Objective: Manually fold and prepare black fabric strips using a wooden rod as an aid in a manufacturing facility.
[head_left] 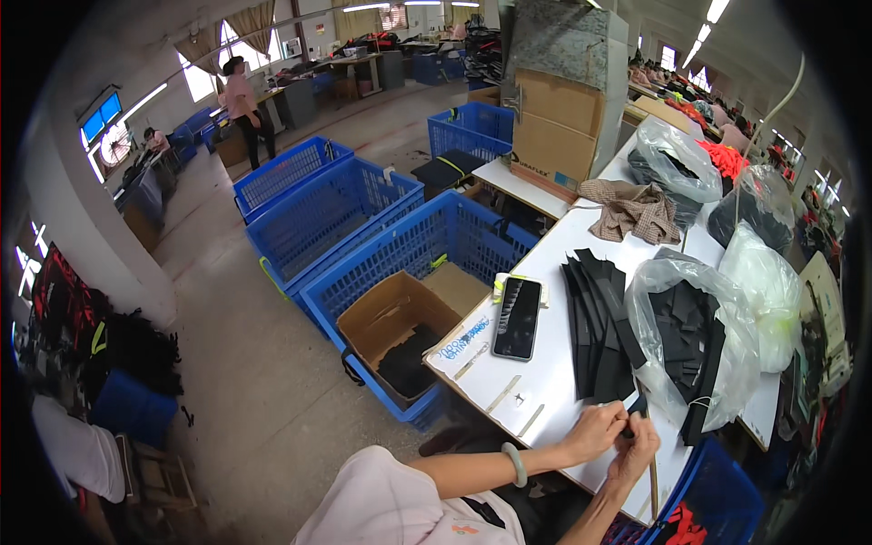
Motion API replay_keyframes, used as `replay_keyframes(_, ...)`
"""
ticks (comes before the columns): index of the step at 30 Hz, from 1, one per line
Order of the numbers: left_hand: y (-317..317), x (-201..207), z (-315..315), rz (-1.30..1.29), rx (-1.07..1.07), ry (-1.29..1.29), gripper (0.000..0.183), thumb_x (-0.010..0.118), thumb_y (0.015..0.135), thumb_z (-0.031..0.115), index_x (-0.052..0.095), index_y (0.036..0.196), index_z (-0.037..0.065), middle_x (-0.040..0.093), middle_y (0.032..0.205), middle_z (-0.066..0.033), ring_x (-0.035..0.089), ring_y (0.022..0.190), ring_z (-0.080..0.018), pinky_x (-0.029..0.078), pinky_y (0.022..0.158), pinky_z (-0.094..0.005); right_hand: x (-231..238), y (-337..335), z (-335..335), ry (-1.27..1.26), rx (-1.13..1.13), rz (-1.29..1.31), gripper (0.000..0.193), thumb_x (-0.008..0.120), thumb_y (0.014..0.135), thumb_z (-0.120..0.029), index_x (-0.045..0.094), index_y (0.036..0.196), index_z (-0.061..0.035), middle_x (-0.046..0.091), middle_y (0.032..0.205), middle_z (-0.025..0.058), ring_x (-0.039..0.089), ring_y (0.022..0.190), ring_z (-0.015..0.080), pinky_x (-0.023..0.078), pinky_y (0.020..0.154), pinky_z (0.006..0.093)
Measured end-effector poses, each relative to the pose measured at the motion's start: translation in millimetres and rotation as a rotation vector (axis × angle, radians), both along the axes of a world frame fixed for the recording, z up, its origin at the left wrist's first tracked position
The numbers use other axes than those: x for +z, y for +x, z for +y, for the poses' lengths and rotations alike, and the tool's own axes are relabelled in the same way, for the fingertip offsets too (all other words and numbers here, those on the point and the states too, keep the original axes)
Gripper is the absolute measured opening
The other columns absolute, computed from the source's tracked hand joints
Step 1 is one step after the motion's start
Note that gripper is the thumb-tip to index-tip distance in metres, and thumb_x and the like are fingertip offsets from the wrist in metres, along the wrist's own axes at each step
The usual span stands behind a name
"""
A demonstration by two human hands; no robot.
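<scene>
Over the near edge of the white table (556, 359), my left hand (592, 434) and my right hand (636, 450) are close together, both with fingers pinched. Between them is a small black strip (639, 404), mostly covered by my fingers. A pale bangle (516, 464) circles my left wrist. Just beyond my hands lies a stack of long black fabric strips (595, 318). Beside it, to the right, an opened clear plastic bag (647, 283) holds many short black pieces (677, 331). A dark smartphone (517, 320) rests left of the strips.
Left of the table stand blue plastic crates (331, 213); the nearest contains an open cardboard box (386, 304) with black pieces inside. A checked brown cloth (636, 207) and stuffed plastic bags (677, 159) occupy the far tabletop. Another person (241, 104) stands at the far left.
</scene>
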State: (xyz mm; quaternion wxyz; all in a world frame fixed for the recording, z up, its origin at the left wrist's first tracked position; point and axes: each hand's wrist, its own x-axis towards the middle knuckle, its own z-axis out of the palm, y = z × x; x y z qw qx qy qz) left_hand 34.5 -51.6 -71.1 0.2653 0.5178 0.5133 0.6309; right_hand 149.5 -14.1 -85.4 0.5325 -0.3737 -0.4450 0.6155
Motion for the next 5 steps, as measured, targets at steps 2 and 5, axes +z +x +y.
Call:
replay_keyframes(2,1,10,2,-0.127,0.053,-0.093,0.009,0.054,0.085,0.005,0.054,0.081,-0.003,0.059,0.066,-0.0135,0.06,0.059,-0.0206,0.044,0.051,-0.0342,29,-13,-7,0.278,-0.157,-0.325,0.018,0.055,0.089,-0.01,0.055,0.073,-0.0027,0.052,0.066,0.0011,0.044,0.056,0.0049,0.036,0.049,0.018)
replay_keyframes(5,5,13,13,-0.2,0.114,-0.022,0.007,0.055,0.085,0.005,0.055,0.084,-0.002,0.061,0.068,-0.0111,0.061,0.059,-0.021,0.049,0.057,-0.0311,30,-10,-15,0.391,-0.16,-0.365,0.014,0.056,0.089,-0.011,0.063,0.092,0.0012,0.058,0.08,0.005,0.055,0.066,0.008,0.047,0.055,0.0231)
